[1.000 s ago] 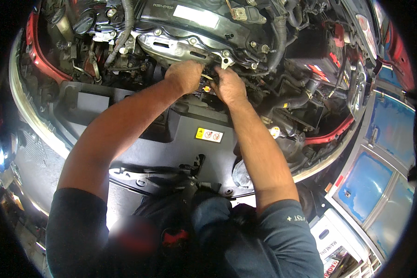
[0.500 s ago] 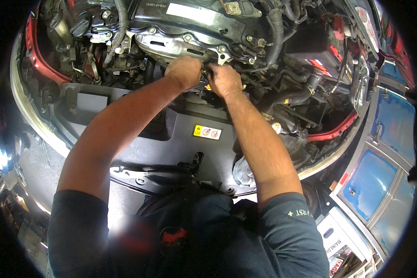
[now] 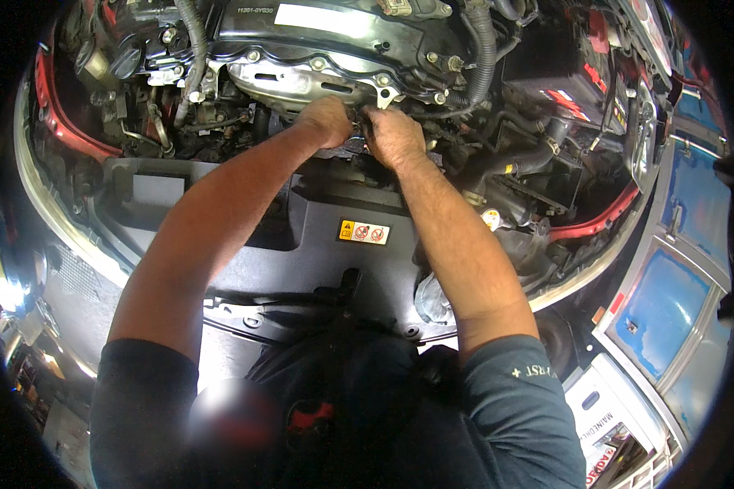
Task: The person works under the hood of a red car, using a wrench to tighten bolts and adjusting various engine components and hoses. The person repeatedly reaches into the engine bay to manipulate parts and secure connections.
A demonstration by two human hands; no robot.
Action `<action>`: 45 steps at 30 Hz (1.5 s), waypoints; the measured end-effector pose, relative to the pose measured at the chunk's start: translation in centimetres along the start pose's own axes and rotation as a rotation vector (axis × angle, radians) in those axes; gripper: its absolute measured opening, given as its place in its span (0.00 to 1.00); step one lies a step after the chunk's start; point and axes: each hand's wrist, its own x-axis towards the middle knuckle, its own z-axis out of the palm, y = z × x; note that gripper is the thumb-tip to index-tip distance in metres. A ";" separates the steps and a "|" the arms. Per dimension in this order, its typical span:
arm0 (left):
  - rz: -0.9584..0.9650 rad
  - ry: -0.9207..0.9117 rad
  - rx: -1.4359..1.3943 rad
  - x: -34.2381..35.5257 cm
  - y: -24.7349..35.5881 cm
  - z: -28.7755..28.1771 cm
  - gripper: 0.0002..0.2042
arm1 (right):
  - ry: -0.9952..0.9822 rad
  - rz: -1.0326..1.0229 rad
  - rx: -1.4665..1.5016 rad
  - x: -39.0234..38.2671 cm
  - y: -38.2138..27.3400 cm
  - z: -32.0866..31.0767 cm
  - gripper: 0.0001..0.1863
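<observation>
Both my arms reach into an open engine bay, down to the front of the engine. My left hand (image 3: pixel 328 121) is closed, knuckles up, just below the lower edge of the silver metal heat shield (image 3: pixel 289 88). Beside it, a small gap to the right, my right hand (image 3: pixel 395 138) is curled with its fingers pointing down and inward. Whatever the fingers hold lies hidden between and beneath the hands. The black engine top (image 3: pixel 326 45) rises just beyond the shield, with a row of bolts along its edge.
A black plastic panel (image 3: pixel 302 265) with a warning label (image 3: pixel 364 231) spans the front. Ribbed hose (image 3: pixel 483 69) and a black battery (image 3: pixel 559 81) sit at right. Red body edges (image 3: pixel 69 126) flank the bay. Blue-paned panels (image 3: pixel 665 318) and a white box (image 3: pixel 599 407) stand outside, right.
The view has shifted slightly, moving the engine a little up and left in the picture. Both hands stay closed at the same spot; a small yellow detail between them shows less.
</observation>
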 end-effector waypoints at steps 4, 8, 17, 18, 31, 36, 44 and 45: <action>-0.073 0.016 -0.044 0.0 0.2 0.4 0.12 | 0.026 0.000 -0.043 0.6 0.5 0.8 0.18; -0.072 -0.032 -0.102 -1.5 0.0 -0.8 0.13 | 0.151 -0.125 0.045 0.5 1.5 1.8 0.20; -0.121 0.006 -0.091 -6.9 -4.3 -6.2 0.14 | 0.099 -0.097 0.337 -0.6 -0.1 0.1 0.13; -0.064 0.063 -0.136 -7.0 -4.1 -5.6 0.16 | 0.060 -0.080 0.368 -0.2 -0.2 0.1 0.14; -0.162 0.068 0.107 -4.0 -2.9 -0.4 0.13 | 0.051 -0.200 0.119 1.4 -2.4 1.5 0.17; -0.171 0.073 0.161 -4.3 -2.6 -0.6 0.12 | 0.040 -0.236 0.078 1.3 -2.2 1.5 0.17; -0.231 0.054 0.089 -5.4 -1.2 -2.1 0.11 | -0.114 -0.243 0.089 2.4 -1.4 1.5 0.19; -0.246 0.054 0.084 -5.3 -1.2 -2.2 0.11 | -0.084 -0.257 0.107 2.4 -1.3 1.5 0.19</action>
